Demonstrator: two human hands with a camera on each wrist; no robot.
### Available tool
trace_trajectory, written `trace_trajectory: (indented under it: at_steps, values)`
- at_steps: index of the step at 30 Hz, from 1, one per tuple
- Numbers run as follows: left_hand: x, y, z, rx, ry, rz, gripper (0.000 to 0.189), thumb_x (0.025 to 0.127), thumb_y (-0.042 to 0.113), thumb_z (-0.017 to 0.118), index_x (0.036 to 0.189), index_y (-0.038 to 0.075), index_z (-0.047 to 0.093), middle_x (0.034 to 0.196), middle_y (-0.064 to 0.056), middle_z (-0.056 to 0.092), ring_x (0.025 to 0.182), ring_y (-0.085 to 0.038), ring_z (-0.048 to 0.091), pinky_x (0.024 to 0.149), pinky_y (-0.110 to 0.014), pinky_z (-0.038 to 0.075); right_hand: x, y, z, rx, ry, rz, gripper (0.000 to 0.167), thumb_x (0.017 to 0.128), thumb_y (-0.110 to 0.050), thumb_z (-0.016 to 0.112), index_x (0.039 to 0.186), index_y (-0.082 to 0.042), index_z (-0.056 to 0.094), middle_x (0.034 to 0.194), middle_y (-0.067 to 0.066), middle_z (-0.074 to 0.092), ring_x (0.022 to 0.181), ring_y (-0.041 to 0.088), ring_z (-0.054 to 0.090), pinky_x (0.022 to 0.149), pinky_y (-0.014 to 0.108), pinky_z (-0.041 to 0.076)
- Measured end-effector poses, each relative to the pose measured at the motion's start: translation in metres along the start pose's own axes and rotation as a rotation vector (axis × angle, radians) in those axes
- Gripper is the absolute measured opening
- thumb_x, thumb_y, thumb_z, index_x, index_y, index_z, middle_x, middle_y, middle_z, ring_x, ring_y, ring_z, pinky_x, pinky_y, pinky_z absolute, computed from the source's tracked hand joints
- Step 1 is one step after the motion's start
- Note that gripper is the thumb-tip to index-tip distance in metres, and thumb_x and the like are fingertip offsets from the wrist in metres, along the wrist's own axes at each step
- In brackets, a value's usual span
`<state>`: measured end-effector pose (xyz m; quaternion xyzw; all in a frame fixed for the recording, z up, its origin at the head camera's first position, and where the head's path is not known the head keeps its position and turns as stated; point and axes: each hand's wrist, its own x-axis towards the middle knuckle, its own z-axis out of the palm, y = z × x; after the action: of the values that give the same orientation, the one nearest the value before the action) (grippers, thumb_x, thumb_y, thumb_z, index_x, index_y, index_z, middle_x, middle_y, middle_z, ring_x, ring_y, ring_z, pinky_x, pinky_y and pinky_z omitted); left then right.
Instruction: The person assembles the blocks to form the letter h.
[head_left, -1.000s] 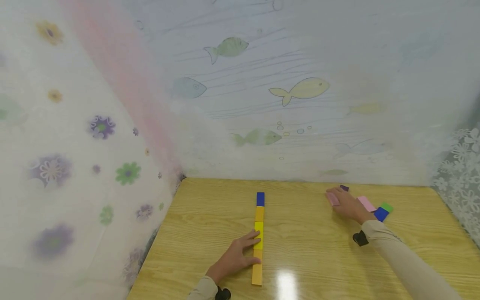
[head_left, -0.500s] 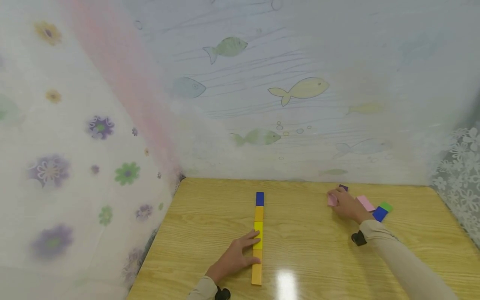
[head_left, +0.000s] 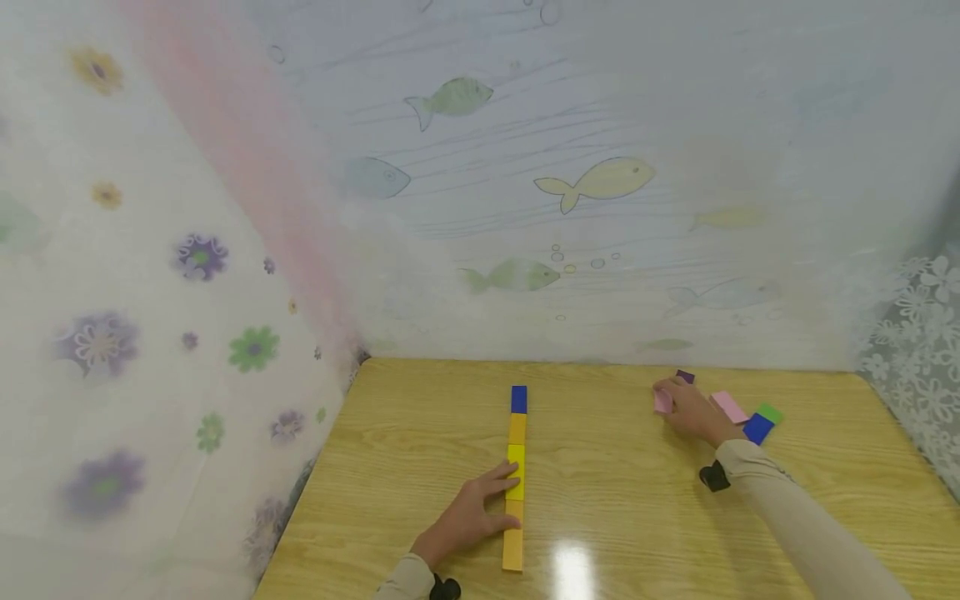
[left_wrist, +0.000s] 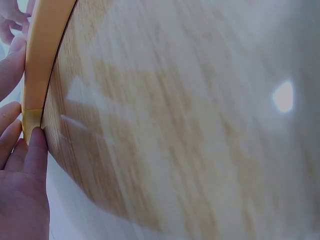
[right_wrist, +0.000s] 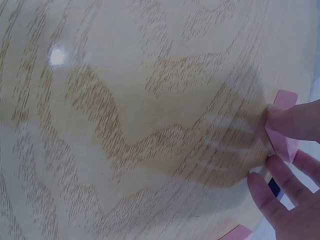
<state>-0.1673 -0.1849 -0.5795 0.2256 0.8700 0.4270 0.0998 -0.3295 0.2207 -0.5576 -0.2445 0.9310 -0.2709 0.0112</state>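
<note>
Your right hand [head_left: 692,413] pinches a pink block [head_left: 663,403]; your left hand [head_left: 467,508] spreads along the block row [head_left: 517,430]. Pink block judged light, rigid: hold opposite edges.

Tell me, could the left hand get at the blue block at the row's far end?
Probably yes: the left hand touches the yellow block, a little nearer, and nothing covers the blue block.

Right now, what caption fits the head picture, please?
Left hand touching a row of colored blocks, right hand pinching a pink block.
</note>
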Motion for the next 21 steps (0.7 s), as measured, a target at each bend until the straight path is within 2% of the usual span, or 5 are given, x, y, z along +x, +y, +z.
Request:
trace_trajectory:
  at_steps: [14, 21]
  values:
    - [-0.0011, -0.0019, 0.0001, -0.005, 0.011, 0.029, 0.063, 0.082, 0.036, 0.073, 0.132, 0.003, 0.054, 0.148, -0.003, 0.037, 0.139, -0.025, 0.028, 0.11, -0.043, 0.028, -0.0033, -0.0051, -0.0056, 0.009, 0.005, 0.04, 0.042, 0.085, -0.008, 0.068, 0.12, 0.01, 0.054, 0.118, 0.033, 0.051, 0.104, 0.047, 0.054, 0.084, 0.057, 0.046]
    - [0.0002, -0.0018, -0.0001, -0.035, -0.013, 0.003, 0.063, 0.082, 0.034, 0.073, 0.134, 0.005, 0.053, 0.149, -0.002, 0.035, 0.14, -0.023, 0.025, 0.111, -0.044, 0.026, -0.0057, -0.0039, -0.0065, 0.005, -0.013, 0.058, 0.041, 0.085, -0.009, 0.068, 0.12, 0.008, 0.054, 0.116, 0.03, 0.052, 0.1, 0.04, 0.056, 0.083, 0.055, 0.048]
